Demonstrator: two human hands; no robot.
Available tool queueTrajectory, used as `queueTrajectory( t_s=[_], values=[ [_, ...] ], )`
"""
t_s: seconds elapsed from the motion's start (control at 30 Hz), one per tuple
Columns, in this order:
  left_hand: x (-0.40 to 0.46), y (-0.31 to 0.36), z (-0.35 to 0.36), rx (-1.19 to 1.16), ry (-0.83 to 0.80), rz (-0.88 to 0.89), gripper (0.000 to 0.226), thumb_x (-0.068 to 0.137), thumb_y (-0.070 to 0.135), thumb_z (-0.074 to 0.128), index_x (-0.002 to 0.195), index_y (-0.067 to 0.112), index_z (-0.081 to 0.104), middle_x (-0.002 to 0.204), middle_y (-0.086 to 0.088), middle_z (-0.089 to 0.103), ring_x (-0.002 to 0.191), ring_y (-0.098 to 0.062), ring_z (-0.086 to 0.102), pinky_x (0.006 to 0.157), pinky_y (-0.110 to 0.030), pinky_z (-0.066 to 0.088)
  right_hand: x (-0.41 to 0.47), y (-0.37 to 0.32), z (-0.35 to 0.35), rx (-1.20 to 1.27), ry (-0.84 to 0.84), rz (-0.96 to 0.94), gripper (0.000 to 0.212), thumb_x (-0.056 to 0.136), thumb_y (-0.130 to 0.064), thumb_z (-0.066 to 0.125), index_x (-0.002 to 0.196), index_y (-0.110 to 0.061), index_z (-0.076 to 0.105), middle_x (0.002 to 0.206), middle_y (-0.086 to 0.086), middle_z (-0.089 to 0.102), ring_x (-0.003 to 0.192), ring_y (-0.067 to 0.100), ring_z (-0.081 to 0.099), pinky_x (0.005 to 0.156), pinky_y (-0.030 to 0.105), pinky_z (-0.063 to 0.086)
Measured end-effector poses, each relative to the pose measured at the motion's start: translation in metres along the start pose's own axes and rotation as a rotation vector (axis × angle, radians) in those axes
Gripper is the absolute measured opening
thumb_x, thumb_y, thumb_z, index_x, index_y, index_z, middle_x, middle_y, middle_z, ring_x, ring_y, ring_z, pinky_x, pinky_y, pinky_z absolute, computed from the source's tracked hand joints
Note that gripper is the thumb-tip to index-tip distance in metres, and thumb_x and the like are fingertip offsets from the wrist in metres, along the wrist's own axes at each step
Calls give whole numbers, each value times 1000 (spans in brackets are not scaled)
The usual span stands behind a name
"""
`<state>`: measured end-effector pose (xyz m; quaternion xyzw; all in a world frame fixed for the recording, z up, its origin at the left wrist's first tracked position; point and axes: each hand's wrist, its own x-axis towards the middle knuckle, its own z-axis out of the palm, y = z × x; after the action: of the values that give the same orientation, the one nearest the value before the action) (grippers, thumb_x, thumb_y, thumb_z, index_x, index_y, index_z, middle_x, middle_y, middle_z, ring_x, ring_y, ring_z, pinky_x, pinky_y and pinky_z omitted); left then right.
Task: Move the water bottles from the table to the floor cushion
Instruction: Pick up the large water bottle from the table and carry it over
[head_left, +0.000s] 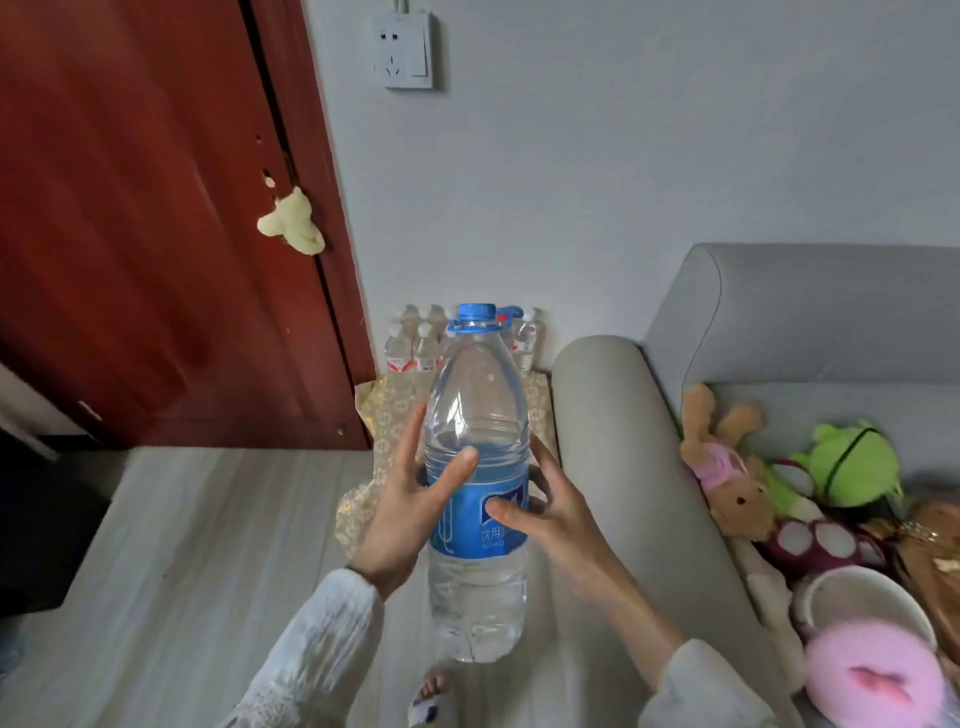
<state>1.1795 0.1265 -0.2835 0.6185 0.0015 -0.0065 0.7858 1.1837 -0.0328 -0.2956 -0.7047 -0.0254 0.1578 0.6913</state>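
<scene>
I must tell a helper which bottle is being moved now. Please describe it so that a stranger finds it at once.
Start at the grey sofa and go left past its armrest to the floor. There the left hand and right hand hold the large bottle upright in the air. Unlike the small bottles behind it, it has a blue cap and blue label.

One head-worn wide-angle view looks forward and steeply down from the person's own eye height, facing a wall corner between a door (130, 234) and a sofa (779, 332). It sits close to the hands (both fill the lower middle), with the floor (182, 519) below and straight lines bowing toward the edges.
</scene>
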Motion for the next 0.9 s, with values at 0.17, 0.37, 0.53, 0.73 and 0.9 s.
queueTrajectory(
  t_s=[0.17,0.37,0.53,0.73,0.9],
  values=[
    [105,5,-6,92,-78,-80,76,66,34,71,134,32,36,118,-2,66,106,-16,64,82,-28,55,93,-16,-28,-42,33,24,63,72,-18,74,126,-32,44,129,-7,55,108,13,60,90,31,52],
    [213,-24,-2,200,-191,-174,64,65,30,74,120,43,44,107,6,71,104,-12,64,78,-26,55,189,1,-78,-73,-10,86,62,72,-14,74,122,-34,42,127,-11,54,114,12,54,84,18,51],
    [296,-73,10,230,-161,-258,69,63,21,76,121,39,43,110,10,69,103,-9,65,78,-16,51,281,39,-127,-87,-38,151,70,65,-17,78,121,-40,43,122,-14,56,112,6,54,84,20,52],
    [386,-142,10,250,-103,-358,73,64,11,76,120,41,41,120,25,57,113,7,53,83,-12,48,386,85,-171,-192,-64,182,71,63,-28,82,117,-51,42,115,-26,57,108,0,56,83,16,51],
    [443,-209,-3,327,-42,-375,79,64,6,78,116,52,40,120,29,50,111,15,46,87,-28,51,457,141,-189,-272,-32,146,77,56,-30,85,108,-64,39,111,-32,55,105,6,59,79,15,51]
  ],
)
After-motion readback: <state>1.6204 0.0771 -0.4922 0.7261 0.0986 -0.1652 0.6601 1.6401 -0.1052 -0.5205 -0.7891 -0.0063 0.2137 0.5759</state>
